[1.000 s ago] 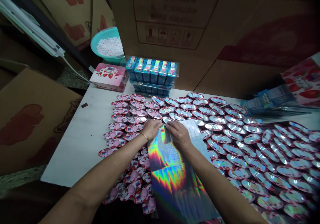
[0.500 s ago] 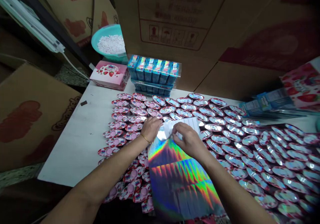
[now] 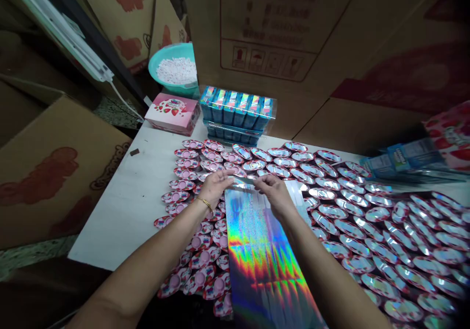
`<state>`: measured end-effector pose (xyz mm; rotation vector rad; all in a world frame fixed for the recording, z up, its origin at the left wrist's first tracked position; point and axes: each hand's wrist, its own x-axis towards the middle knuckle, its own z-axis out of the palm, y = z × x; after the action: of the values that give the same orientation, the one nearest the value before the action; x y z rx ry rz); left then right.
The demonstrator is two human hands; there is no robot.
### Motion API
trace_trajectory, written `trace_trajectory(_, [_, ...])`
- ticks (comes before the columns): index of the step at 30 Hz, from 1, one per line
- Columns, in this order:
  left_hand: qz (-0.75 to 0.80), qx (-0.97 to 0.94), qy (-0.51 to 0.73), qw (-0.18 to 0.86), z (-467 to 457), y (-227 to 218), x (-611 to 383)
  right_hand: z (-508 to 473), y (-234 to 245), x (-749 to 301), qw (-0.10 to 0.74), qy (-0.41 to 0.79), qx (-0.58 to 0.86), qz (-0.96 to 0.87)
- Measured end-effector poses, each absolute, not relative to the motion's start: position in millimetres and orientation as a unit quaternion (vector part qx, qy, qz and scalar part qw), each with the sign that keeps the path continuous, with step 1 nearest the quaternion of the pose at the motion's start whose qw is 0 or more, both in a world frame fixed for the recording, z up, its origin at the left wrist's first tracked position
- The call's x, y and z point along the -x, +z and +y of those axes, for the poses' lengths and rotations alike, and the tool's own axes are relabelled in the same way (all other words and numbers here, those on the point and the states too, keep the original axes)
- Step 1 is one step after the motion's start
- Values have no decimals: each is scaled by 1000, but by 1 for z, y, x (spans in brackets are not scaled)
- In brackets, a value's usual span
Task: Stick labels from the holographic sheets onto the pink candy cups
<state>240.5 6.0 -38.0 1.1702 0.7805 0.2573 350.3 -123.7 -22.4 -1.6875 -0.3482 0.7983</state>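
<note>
My left hand (image 3: pixel 213 188) pinches the left end of a thin shiny sticker (image 3: pixel 242 181). The fingers of my right hand (image 3: pixel 276 194) close on its right end, so it stretches between both hands. Right below lies a long holographic sticker sheet (image 3: pixel 257 250) with rainbow bands, hanging toward me past the lower edge of view. Around it, rows of small red-and-white containers cover the table. Those on the left (image 3: pixel 186 164) show a pink round centre on top; many on the right (image 3: pixel 332 211) have shiny silvery tops.
At the back stand blue boxes in clear plastic (image 3: pixel 237 111) and a pink strawberry box (image 3: pixel 172 113). Behind them is a turquoise basin (image 3: pixel 156 69) of white pieces. Large cartons (image 3: pixel 264 35) wall off the back. More blue packs (image 3: pixel 400 157) lie at right. The white table (image 3: pixel 117 211) ends at left.
The shiny sticker, earlier down at the sheet's top end, is now lifted and held between both hands. My right hand has turned slightly. The whole view has shifted a little.
</note>
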Motion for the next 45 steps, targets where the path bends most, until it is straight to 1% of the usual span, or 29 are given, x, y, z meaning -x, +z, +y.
trace_trajectory(3, [391,-617,138,669,29,-52,-249,-103,-46,-339,553,233,785,-153])
trace_trajectory(6, [402,-729,140,536,46,-61,-263,-85,-65,-332,464,82,862,-187])
trace_trajectory(8, [390,-789,140,453,50,-63,-272,-78,-71,-330,400,17,895,-195])
trace_trajectory(11, [370,-843,130,367,47,-64,-281,-75,-75,-330,331,-4,924,-191])
trace_trajectory(16, [360,-883,103,284,41,-71,-288,-70,-73,-334,269,19,941,-204])
trace_trajectory(19, [392,-871,111,276,46,-71,-288,-68,-68,-340,241,41,947,-208])
trace_trajectory(22, [415,-852,149,282,49,-61,-275,-79,-63,-350,246,29,943,-223])
trace_trajectory(24, [356,-876,131,297,45,-54,-259,-95,-62,-356,265,8,924,-277])
trace_trajectory(27, [218,-928,41,300,29,-49,-237,-118,-62,-359,288,5,858,-425])
trace_trajectory(29, [194,-942,7,275,17,-51,-230,-128,-64,-356,265,15,824,-501])
trace_trajectory(33, [241,-941,11,239,4,-59,-232,-134,-73,-347,167,-6,824,-541])
trace_trajectory(36, [254,-935,31,245,0,-63,-235,-141,-83,-348,146,-16,801,-581])
trace_trajectory(40, [267,-929,66,249,-3,-65,-234,-152,-86,-350,171,-11,771,-614])
trace_trajectory(42, [266,-924,82,261,-4,-66,-232,-154,-81,-349,205,-5,768,-607])
trace_trajectory(45, [246,-911,94,316,-4,-65,-231,-151,-70,-351,272,4,791,-548])
